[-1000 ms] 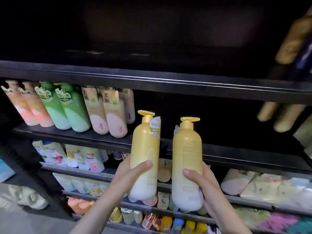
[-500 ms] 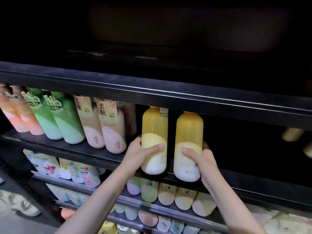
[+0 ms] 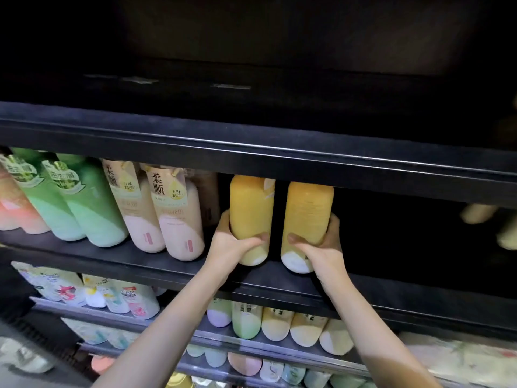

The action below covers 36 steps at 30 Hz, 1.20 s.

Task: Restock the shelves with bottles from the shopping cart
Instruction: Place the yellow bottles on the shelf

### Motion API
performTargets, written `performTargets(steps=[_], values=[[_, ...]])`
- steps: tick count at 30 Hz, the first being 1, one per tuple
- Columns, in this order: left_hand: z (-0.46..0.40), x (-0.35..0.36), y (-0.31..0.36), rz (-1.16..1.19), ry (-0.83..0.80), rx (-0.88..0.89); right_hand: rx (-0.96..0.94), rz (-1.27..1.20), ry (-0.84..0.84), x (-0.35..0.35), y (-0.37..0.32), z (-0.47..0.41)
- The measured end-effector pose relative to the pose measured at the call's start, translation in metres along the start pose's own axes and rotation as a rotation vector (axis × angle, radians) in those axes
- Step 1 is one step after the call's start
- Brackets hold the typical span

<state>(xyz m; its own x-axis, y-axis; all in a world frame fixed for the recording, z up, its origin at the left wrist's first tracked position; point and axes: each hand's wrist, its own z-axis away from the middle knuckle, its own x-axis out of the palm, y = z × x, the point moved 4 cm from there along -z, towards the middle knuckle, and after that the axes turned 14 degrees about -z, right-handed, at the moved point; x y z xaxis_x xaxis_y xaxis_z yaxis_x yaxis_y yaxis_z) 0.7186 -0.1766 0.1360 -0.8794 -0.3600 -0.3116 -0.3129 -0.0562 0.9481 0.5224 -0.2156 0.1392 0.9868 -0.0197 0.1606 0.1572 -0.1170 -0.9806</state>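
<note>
1. The left hand (image 3: 233,245) grasps a yellow bottle (image 3: 251,217) low on its body, thumb across the near face and fingers curled round the left side.
2. The right hand (image 3: 319,247) grasps a second yellow bottle (image 3: 307,219) the same way, thumb on the near face and fingers wrapped round the right side.
3. Both bottles stand upright, side by side with a narrow dark gap between them, their pale bases at the near edge of the dark middle shelf (image 3: 279,278); whether the bases rest fully on it cannot be told.
4. Their tops are hidden behind the front lip of the upper shelf (image 3: 251,152).
5. Just left of the left-hand bottle stand two pink-and-cream bottles (image 3: 167,217) with printed labels, leaning slightly.
6. Farther left on the same shelf are two green bottles (image 3: 75,203), and at the left edge a pink-orange bottle (image 3: 14,211).
7. To the right of the right-hand bottle the shelf is dark; blurred pale shapes show at the far right.
8. On the lower shelf (image 3: 251,343), under the forearms, sits a row of pastel bottles (image 3: 279,323), purple, green and yellow.
</note>
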Motion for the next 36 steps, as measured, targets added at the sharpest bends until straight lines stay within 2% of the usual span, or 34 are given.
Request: performTargets(steps=[6, 9, 11, 15, 19, 24, 29, 32, 36], values=[[0.001, 0.004, -0.006, -0.041, -0.022, 0.068, -0.093, 0.046, -0.004, 0.001, 0.01, 0.002], [0.003, 0.006, -0.009, -0.082, -0.001, 0.091, -0.079, -0.02, -0.049, -0.003, 0.016, 0.003], [0.008, 0.008, -0.008, -0.144, 0.08, 0.13, -0.05, -0.073, -0.108, -0.01, 0.021, 0.004], [0.014, 0.004, 0.008, -0.21, 0.307, 0.165, -0.039, -0.005, -0.134, -0.02, 0.02, 0.003], [0.01, 0.004, 0.02, -0.25, 0.339, 0.167, -0.042, 0.11, -0.106, -0.017, 0.014, -0.001], [0.004, -0.004, 0.011, -0.236, 0.257, 0.152, 0.016, -0.067, -0.186, -0.028, 0.017, -0.002], [0.01, -0.008, 0.005, -0.135, 0.058, 0.17, -0.007, -0.01, -0.153, -0.022, 0.012, -0.008], [0.015, -0.004, 0.005, -0.132, 0.029, 0.175, 0.008, 0.096, -0.173, -0.016, 0.014, -0.006], [0.017, 0.003, 0.006, -0.201, 0.056, 0.139, 0.066, 0.036, -0.266, -0.023, 0.016, 0.0]])
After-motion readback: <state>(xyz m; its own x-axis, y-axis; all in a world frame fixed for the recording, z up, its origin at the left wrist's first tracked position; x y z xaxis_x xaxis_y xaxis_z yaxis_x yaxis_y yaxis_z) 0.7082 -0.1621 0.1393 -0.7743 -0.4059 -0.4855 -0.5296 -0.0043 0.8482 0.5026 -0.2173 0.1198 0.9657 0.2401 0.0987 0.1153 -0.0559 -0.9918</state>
